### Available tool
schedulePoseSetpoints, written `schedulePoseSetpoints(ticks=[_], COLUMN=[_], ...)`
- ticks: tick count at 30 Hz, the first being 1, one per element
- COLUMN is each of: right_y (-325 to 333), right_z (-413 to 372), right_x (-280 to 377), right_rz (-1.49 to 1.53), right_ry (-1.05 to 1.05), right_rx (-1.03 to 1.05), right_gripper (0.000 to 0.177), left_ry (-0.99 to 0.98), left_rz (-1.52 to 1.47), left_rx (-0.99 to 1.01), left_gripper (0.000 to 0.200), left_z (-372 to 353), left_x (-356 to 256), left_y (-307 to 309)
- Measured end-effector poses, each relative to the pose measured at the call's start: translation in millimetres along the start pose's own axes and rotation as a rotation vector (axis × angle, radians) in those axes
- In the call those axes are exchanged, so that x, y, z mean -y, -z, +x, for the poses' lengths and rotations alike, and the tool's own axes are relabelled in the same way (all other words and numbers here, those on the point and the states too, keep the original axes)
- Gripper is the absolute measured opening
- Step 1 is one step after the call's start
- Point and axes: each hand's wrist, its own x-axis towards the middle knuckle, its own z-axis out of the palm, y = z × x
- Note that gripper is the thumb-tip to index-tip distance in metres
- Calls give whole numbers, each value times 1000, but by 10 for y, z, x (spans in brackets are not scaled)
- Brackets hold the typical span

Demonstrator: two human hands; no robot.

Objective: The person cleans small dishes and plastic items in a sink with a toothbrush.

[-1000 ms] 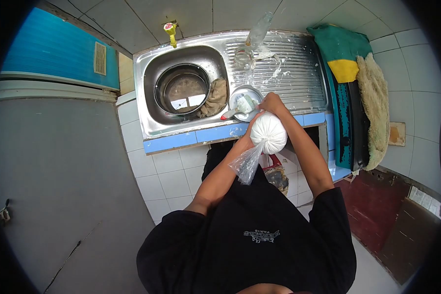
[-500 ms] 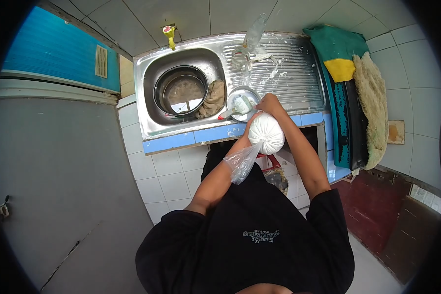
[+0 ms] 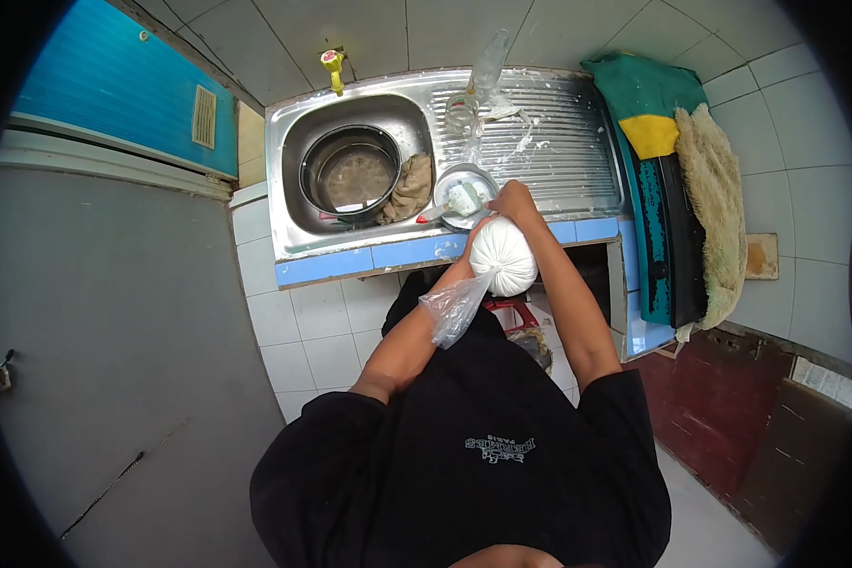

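Note:
My left hand is wrapped round a clear plastic bag bulging with something white. The bag is gathered at its near end, and its loose tail hangs over my left forearm. Most of the left fingers are behind the bag. Just beyond it, my right hand has its fingers closed at the rim of a small metal bowl; what they pinch is hidden. Inside the bowl is a white mass, with a red-tipped handle sticking out over the left side.
Left of the bowl, the steel sink holds a dark round pan and a brown cloth. A glass bottle and glass jar stand on the white-smeared drainboard. A yellow tap is behind; a shaggy mat hangs right.
The bag and both hands sit slightly further left in the view, which has itself shifted a little. The left hand keeps its hold, and the right stays by the bowl.

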Motion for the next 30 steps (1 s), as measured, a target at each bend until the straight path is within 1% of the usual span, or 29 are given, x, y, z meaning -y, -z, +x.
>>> schedulePoseSetpoints(ticks=[2, 3, 4, 5, 6, 7, 8, 12, 15, 18, 20, 24, 26, 27, 29, 30], right_y=[-10, -11, -9, -8, -16, -26, -32, -78, -133, -147, -131, -89, 1, -1, -8, -21], right_z=[13, 0, -12, -22, -31, -40, -39, -55, -24, -14, -30, -61, -129, -134, -136, -126], right_x=[-9, -10, -8, -7, -13, -16, -15, -27, -81, -85, -88, -67, -17, -30, -46, -63], right_rz=[8, 12, 23, 35, 37, 43, 49, 71, 61, 49, 53, 44, 101, 101, 122, 121], right_ry=[5, 5, -7, -19, -19, -23, -26, -45, -11, -33, -24, -21, -67, -68, -66, -67], right_rx=[-14, -17, -19, -21, -23, -30, -38, -34, -41, -37, -44, -52, 48, 47, 53, 53], right_gripper=[33, 33, 34, 35, 35, 36, 37, 38, 38, 39, 39, 39, 50, 50, 47, 47], left_ry=[-118, -116, -81, -44, -42, -106, -168, -144, -164, -140, -14, -47, -36, -35, 55, 55], left_rz=[64, 68, -21, -112, -110, 19, 147, 147, 220, 161, 53, 34, 75, 74, 12, 11], left_rx=[-17, -17, 284, 584, 585, 267, -52, -63, -64, -67, 17, 52, 18, 18, 46, 46], left_gripper=[22, 22, 22, 28, 28, 22, 23, 23, 23, 23, 23, 24, 25, 25, 26, 26], left_z=[-24, 36, 152, 217, 170, 87, 19, -53, -59, -51, 15, -10, -3, -1, 3, 13], left_x=[22, 24, 16, 13, 30, 54, 55, 48, 52, 37, 8, 32, 31, 28, 16, 18], left_y=[-30, 101, 352, 492, 419, 288, 151, 86, 104, 125, 218, 180, 204, 205, 205, 221])
